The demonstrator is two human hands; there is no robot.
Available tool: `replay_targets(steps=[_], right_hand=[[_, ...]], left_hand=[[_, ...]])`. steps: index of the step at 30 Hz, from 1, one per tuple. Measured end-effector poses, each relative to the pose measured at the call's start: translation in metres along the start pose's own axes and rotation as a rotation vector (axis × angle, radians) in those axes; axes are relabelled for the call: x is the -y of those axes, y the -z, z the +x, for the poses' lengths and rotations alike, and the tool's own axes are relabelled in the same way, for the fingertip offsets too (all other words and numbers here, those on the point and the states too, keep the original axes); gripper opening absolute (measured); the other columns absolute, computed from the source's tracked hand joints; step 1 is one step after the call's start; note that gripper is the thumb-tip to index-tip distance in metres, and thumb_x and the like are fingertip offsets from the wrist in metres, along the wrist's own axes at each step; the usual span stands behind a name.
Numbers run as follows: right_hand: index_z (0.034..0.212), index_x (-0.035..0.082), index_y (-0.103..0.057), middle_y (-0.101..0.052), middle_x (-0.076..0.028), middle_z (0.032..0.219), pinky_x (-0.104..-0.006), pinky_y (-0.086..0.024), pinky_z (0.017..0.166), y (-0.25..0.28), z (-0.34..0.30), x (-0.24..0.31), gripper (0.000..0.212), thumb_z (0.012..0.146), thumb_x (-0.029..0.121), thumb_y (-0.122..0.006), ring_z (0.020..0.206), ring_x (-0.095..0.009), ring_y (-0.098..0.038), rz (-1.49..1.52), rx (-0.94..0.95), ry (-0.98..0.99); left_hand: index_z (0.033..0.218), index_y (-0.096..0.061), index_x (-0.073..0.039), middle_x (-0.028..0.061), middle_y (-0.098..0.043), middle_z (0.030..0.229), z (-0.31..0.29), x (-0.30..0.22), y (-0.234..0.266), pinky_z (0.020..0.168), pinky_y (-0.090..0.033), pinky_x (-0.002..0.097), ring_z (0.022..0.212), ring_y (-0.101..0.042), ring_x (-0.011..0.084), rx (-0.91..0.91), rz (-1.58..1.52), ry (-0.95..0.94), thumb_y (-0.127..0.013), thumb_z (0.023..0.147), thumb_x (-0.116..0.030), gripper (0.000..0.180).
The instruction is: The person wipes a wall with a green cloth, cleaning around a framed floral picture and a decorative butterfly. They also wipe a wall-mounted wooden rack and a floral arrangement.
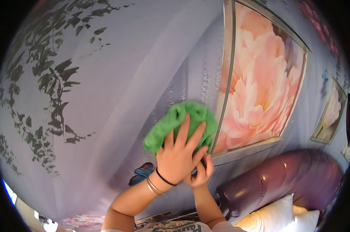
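Note:
A bunched green cloth [165, 129] lies against the patterned wall, just left of a framed flower picture [260, 89]. My left hand [178, 156] presses on it from above, its fingers stretched out and spread over the folds. A dark band and thin metal bangles circle that wrist. Below and to the right, my right hand [201, 174] has its fingers curled at the cloth's lower right edge; my left hand hides part of this grip. A blue and black butterfly print [142, 173] shows on the wall beside my left wrist.
A purple padded headboard [275, 179] stands at the lower right, with white pillows [275, 214] before it. Farther right hangs a smaller framed picture [329, 112]. Dark leaf prints [57, 89] run down the wall's left side.

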State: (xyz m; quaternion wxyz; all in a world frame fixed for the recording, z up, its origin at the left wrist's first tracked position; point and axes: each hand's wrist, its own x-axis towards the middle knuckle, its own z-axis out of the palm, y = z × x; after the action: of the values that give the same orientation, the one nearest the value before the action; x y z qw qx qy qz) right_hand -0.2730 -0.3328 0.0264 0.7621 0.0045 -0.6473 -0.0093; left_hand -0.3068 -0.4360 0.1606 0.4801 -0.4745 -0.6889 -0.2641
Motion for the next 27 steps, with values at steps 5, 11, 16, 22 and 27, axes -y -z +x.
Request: replay_targets(steps=[5, 11, 16, 22, 27], right_hand=[[0.118, 0.000, -0.052, -0.036, -0.021, 0.135, -0.0424, -0.046, 0.097, 0.007, 0.004, -0.009, 0.038, 0.091, 0.026, -0.054, 0.120, -0.035, -0.049, 0.218, 0.006, -0.019], [0.113, 0.001, -0.054, -0.044, -0.022, 0.127, -0.0401, -0.049, 0.090, 0.014, 0.017, -0.003, 0.034, 0.090, 0.027, -0.053, 0.110, -0.032, -0.053, 0.339, -0.016, -0.076], [0.111, 0.001, -0.055, -0.047, -0.022, 0.123, -0.0404, -0.048, 0.087, 0.026, 0.013, -0.008, 0.034, 0.090, 0.027, -0.053, 0.105, -0.032, -0.053, 0.324, 0.018, -0.111], [0.110, 0.005, -0.057, -0.051, -0.020, 0.122, -0.0438, -0.045, 0.084, 0.017, 0.010, 0.008, 0.033, 0.089, 0.029, -0.055, 0.102, -0.034, -0.053, 0.411, 0.012, -0.190], [0.106, 0.000, -0.055, -0.051, -0.024, 0.119, -0.0446, -0.045, 0.090, 0.012, 0.026, 0.016, 0.034, 0.090, 0.028, -0.051, 0.106, -0.035, -0.052, 0.385, 0.033, -0.088]], left_hand=[[0.125, -0.058, -0.031, 0.0111, -0.039, 0.145, 0.087, -0.007, 0.001, 0.091, -0.035, 0.0585, 0.125, -0.038, 0.0435, -0.240, 0.153, -0.030, -0.068, 0.074, -0.033, 0.051], [0.122, -0.060, -0.027, 0.0111, -0.042, 0.142, 0.150, -0.005, 0.008, 0.092, -0.032, 0.0661, 0.126, -0.036, 0.0469, -0.503, 0.295, -0.082, -0.064, 0.076, -0.025, 0.047], [0.123, -0.059, -0.029, 0.0078, -0.044, 0.140, 0.093, -0.013, -0.006, 0.086, -0.035, 0.0658, 0.119, -0.039, 0.0464, -0.270, 0.321, -0.076, -0.064, 0.075, -0.027, 0.048], [0.121, -0.060, -0.034, 0.0033, -0.047, 0.137, -0.026, -0.008, -0.019, 0.072, -0.043, 0.0543, 0.106, -0.045, 0.0418, 0.111, 0.272, -0.083, -0.067, 0.074, -0.043, 0.049], [0.127, -0.055, -0.034, 0.0054, -0.042, 0.143, 0.048, -0.003, 0.002, 0.076, -0.043, 0.0575, 0.107, -0.044, 0.0458, -0.086, 0.254, -0.067, -0.067, 0.074, -0.050, 0.057]])
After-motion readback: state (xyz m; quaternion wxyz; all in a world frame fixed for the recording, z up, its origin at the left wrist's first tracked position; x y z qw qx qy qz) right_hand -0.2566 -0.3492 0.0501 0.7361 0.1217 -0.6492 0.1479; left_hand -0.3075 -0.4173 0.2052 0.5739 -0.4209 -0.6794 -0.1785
